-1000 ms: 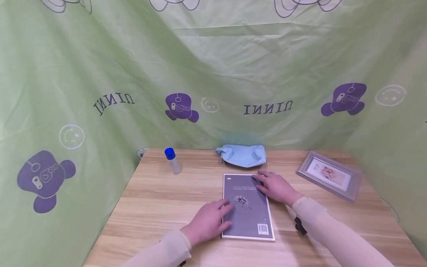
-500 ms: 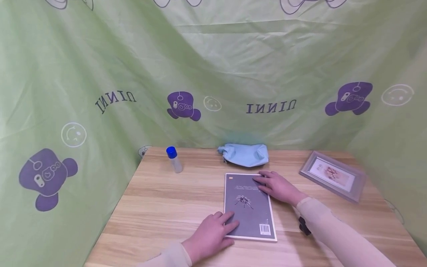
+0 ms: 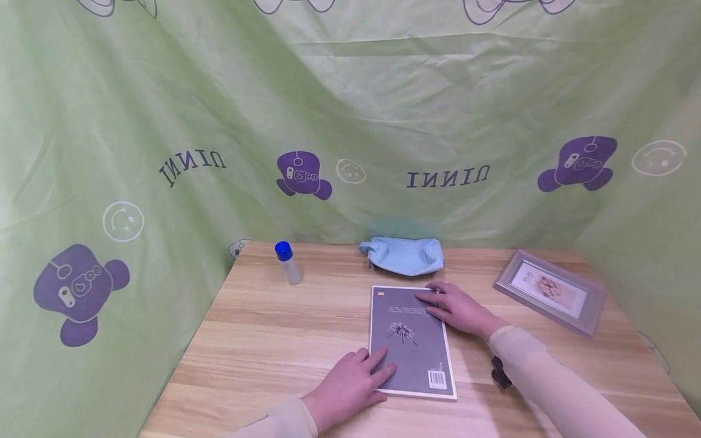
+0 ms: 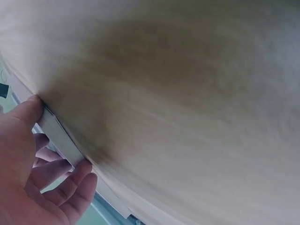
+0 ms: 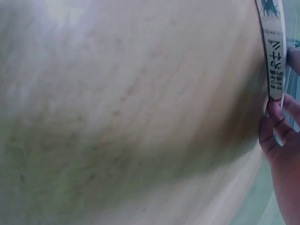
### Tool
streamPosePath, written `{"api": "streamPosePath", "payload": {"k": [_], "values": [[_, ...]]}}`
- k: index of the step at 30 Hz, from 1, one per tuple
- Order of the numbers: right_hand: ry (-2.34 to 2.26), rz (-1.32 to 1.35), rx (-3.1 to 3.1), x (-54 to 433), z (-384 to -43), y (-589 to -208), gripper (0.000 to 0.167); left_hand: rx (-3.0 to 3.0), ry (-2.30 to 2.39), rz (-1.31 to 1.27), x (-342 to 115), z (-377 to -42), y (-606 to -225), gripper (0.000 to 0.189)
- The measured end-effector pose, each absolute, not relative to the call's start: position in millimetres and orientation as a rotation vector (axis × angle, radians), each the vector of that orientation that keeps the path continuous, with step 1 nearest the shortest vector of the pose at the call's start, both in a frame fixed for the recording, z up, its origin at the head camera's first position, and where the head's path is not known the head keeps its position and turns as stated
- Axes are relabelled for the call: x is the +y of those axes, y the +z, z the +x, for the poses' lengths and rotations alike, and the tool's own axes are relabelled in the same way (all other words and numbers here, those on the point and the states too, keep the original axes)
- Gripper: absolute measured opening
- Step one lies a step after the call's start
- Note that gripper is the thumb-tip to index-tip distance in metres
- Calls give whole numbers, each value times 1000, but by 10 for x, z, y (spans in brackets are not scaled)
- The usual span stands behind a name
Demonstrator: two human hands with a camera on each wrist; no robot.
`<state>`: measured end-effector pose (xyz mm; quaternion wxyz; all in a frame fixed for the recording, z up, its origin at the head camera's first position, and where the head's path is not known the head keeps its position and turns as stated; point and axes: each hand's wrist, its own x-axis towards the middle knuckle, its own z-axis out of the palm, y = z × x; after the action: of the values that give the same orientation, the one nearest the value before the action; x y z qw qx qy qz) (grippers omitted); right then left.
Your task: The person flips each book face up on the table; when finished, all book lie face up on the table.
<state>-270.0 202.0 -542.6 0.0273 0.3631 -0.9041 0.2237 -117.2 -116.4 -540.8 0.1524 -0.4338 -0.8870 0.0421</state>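
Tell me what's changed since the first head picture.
The left hand has drawn back from midway along the left side of the book to its near left corner, which it now touches. The right hand stays near the far right corner; book, blue-capped bottle, blue pouch and picture frame look unmoved.

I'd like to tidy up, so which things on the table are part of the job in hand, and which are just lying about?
In use:
book, lying flat
left hand, touching its near left corner
right hand, touching its far right corner

Just lying about:
blue-capped bottle, at the left
light blue pouch, beyond the book
picture frame, to the right
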Motion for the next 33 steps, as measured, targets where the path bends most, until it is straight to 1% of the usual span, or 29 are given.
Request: {"api": "streamPosePath", "payload": {"k": [8,12,16,20,24,33], "values": [[789,1158,-2774,2076,-2709,-5450,41,-2456,311,-1327,-1154,-1162,-5410,56],[831,1152,-2786,2076,-2713,-5444,42,-2397,404,-1354,-1137,-1168,-5413,49],[858,1162,-2784,2097,-2720,-5441,52,-2318,500,-1364,-1116,-1174,-5435,43],[827,1188,-2770,2132,-2728,-5442,63,-2254,550,-1361,-1100,-1175,-5448,44],[736,1231,-2726,2172,-2731,-5453,69,-2206,575,-1356,-1098,-1180,-5454,45],[658,1338,-2548,2253,-2722,-5511,64,-2162,624,-1374,-1101,-1181,-5466,48]]}}
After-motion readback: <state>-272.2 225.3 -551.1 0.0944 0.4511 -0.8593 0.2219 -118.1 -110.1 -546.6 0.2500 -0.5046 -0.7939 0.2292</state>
